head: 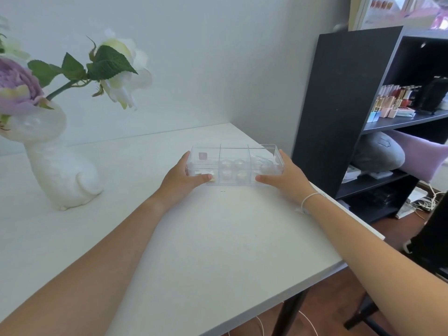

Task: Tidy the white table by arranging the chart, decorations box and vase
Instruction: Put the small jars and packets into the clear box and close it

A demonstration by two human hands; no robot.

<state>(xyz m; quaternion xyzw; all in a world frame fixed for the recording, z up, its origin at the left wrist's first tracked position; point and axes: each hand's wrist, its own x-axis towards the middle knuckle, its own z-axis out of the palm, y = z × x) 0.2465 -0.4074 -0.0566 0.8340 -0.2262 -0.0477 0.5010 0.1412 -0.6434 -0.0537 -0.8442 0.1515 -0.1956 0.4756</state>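
Head view: left hand (180,177) and right hand (286,177) grip the clear three-compartment plastic decorations box (234,164) by its ends on the white desk (218,238); white rabbit-shaped ceramic vase (58,166) stands apart; chart unseen.

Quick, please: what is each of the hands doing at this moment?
Left hand: grips the left end of the clear decorations box.
Right hand: grips the right end of the same box.

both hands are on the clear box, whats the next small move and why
Probably slide the clear box back toward the wall and square it up. The left hand and right hand hold its two ends, it sits close to the table's right edge, and bare table lies behind it. The vase stands well off to the left, so the way looks open.
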